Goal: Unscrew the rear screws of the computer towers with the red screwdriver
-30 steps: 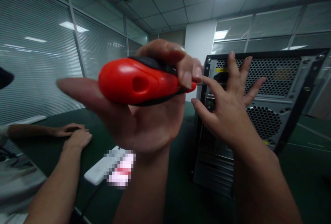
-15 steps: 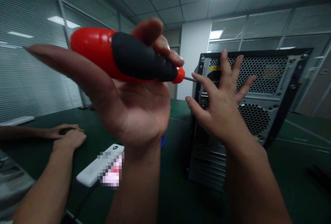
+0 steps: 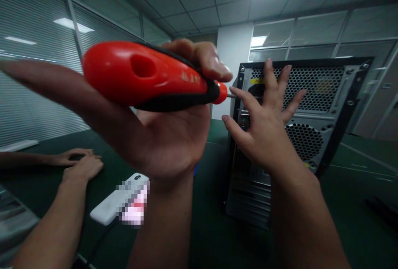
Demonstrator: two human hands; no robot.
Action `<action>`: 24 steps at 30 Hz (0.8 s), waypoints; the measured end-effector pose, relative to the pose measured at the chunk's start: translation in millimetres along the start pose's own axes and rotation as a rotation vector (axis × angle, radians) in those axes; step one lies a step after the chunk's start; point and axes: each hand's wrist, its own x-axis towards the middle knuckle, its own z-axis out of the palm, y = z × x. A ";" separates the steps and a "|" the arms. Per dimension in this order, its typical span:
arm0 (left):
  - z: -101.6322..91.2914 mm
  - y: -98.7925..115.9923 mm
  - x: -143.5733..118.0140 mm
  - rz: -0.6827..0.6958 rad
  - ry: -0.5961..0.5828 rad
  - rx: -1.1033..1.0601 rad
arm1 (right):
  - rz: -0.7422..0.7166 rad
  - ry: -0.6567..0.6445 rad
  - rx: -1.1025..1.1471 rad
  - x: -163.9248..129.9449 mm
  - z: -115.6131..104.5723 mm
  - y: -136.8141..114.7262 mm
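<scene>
My left hand (image 3: 168, 144), palm toward me, is closed around a screwdriver (image 3: 149, 76) with a thick red and black handle. The fingers wrap over the handle's far side, while the thumb lies stretched out to the left. Its thin shaft reaches the left edge of a computer case (image 3: 314, 136), by my right index fingertip; the tip is hidden. My right hand (image 3: 264, 128) is spread against the back panel of that case, fingers apart, near its upper left. The case stands upright, showing perforated metal and a round fan grille.
On the left, another person's hands (image 3: 82, 165) rest together on the green table (image 3: 208, 240). A white power strip (image 3: 108, 209) with a dark cable lies between them and my left forearm. A small blue item (image 3: 195, 170) shows behind my left wrist. Something dark lies at the far right.
The screwdriver handle has turned in my left hand: its red side with a hole now faces me instead of the black grip. My left fingers shifted slightly right; my right hand stays on the case.
</scene>
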 end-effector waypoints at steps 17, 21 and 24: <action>4.8 9.1 2.2 -0.037 0.062 -0.155 | -0.030 0.052 0.010 -0.2 5.1 4.1; -5.8 10.5 0.9 -0.070 0.022 -0.200 | -0.024 0.052 0.012 -0.5 5.0 3.2; -9.0 10.9 1.4 -0.141 -0.001 -0.206 | -0.027 0.052 0.010 -0.5 4.8 2.6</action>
